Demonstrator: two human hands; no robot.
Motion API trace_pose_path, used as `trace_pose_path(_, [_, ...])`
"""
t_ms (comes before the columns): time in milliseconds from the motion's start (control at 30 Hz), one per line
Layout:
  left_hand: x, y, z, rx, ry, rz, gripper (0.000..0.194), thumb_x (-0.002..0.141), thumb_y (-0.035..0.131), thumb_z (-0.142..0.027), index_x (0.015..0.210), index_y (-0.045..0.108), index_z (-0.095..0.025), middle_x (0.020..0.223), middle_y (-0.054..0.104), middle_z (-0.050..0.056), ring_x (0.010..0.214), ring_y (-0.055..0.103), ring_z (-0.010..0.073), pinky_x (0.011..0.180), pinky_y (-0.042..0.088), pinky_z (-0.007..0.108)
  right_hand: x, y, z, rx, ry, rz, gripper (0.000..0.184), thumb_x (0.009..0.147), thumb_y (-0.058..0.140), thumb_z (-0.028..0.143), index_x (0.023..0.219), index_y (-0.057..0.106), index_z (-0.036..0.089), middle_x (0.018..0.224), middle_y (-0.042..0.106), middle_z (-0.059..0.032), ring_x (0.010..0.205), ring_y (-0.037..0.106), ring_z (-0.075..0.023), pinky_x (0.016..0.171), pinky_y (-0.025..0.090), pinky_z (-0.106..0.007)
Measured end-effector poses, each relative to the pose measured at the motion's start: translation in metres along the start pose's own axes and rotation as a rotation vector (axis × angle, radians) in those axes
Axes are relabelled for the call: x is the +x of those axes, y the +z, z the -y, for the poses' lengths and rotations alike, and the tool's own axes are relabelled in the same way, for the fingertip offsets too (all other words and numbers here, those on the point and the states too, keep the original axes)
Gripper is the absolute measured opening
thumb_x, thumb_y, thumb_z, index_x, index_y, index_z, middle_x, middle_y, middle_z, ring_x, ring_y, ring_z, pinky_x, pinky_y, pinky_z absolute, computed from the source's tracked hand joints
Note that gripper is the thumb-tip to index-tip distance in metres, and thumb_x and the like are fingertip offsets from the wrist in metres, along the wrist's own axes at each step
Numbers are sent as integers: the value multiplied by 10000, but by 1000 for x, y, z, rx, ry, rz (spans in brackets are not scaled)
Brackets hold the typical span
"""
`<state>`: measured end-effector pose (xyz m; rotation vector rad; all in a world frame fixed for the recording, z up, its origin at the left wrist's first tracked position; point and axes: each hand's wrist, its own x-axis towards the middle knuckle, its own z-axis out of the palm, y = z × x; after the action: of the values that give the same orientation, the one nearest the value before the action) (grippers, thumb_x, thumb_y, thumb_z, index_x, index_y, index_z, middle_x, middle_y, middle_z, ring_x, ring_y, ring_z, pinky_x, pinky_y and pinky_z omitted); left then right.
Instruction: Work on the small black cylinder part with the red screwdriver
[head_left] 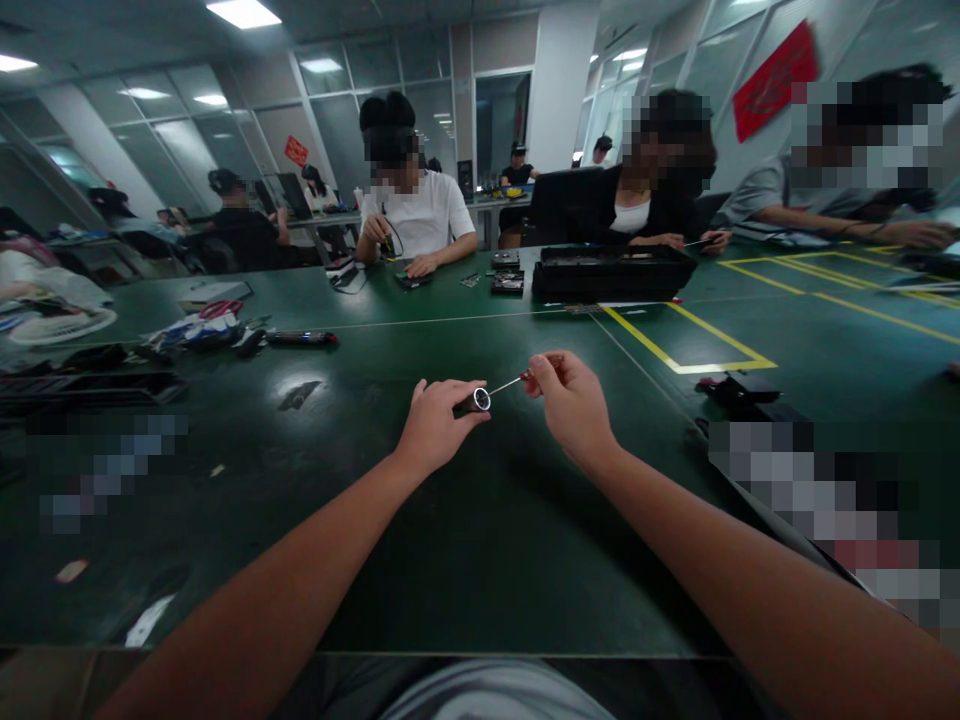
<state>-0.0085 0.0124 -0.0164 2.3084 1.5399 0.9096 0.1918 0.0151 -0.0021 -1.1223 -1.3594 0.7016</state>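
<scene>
Here, in the head view, a green table is filling the foreground of a glass-walled room; people are sitting beyond. Pixel blocks are masking both sides. Above mid-table, the left hand is gripping a tube, mostly hidden, its ringed end facing right and cameraward. The right hand is pinching a thin tool, its shaft slanting down-left toward the ring.

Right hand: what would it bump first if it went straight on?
Probably the small dark cylinder in the left hand; the thin tool points at its bright rim. Depth is unclear.
</scene>
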Motion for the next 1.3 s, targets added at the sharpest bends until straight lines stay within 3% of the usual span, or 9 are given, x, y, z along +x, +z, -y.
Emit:
trace_pose_path(167, [1,1,-1,-1,-19,-10,421,867,759,-307,1279,675,-303,1280,711,35,1234,605,263,1208,223,614,-2,-6,14,-301,-86,-27,405,865,673,543,644,554,225,548,561,23,513,487,-141,536,337,-311])
trace_pose_path(367, [1,-3,0,-12,-46,2,391,868,750,-263,1254,690,-277,1286,711,48,1235,617,271,1194,268,610,1,-9,11,-339,-208,201,164,943,557,344,904,644,210,761,680,-25,685,615,-180,625,418,-310])
trace_pose_path(467, [1,-6,2,-13,-47,-14,393,867,749,-252,1255,690,-274,1292,709,51,1237,617,274,1184,292,605,1,-10,11,-367,-258,243,143,949,519,297,951,632,211,831,698,-36,744,630,-186,662,424,-309])
trace_pose_path(667, [0,-3,2,-10,-23,-5,396,867,750,-270,1258,688,-287,1291,710,47,1242,615,274,1198,248,629,2,-9,16,-509,-191,147,462,1021,388,498,797,680,216,666,658,-38,630,607,-195,604,359,-324])
trace_pose_path(767, [-1,0,2,-1,-13,13,389,869,747,-277,1254,689,-290,1292,709,48,1244,612,271,1206,225,630,1,-8,16,-509,-184,134,365,1014,400,417,971,694,205,733,697,-48,631,610,-197,613,373,-326])
trace_pose_path(900, [-1,0,4,2,-17,21,390,867,748,-270,1252,689,-286,1289,710,46,1248,609,267,1211,209,632,-1,-8,12,-429,-197,210,320,996,413,325,1233,577,188,847,715,-61,689,629,-205,643,416,-327])
trace_pose_path(1000, [-1,-1,4,0,-33,13,381,866,750,-261,1242,695,-283,1288,711,45,1248,610,265,1212,209,629,-1,-10,13,-396,-208,245,305,997,399,313,1230,554,191,915,710,-76,808,654,-224,697,438,-336])
trace_pose_path(1167, [-1,0,2,13,-20,18,375,880,730,-284,1253,691,-295,1301,705,49,1253,606,267,1212,212,628,2,-10,18,-505,-132,216,333,1019,365,441,1019,609,214,775,676,-53,665,604,-214,615,373,-336])
trace_pose_path(1300, [-1,1,2,14,1,30,377,879,733,-289,1252,687,-296,1294,708,43,1242,611,260,1215,199,634,-1,-7,18,-360,-118,159,208,983,414,334,1109,528,213,844,684,-58,723,623,-212,652,415,-337])
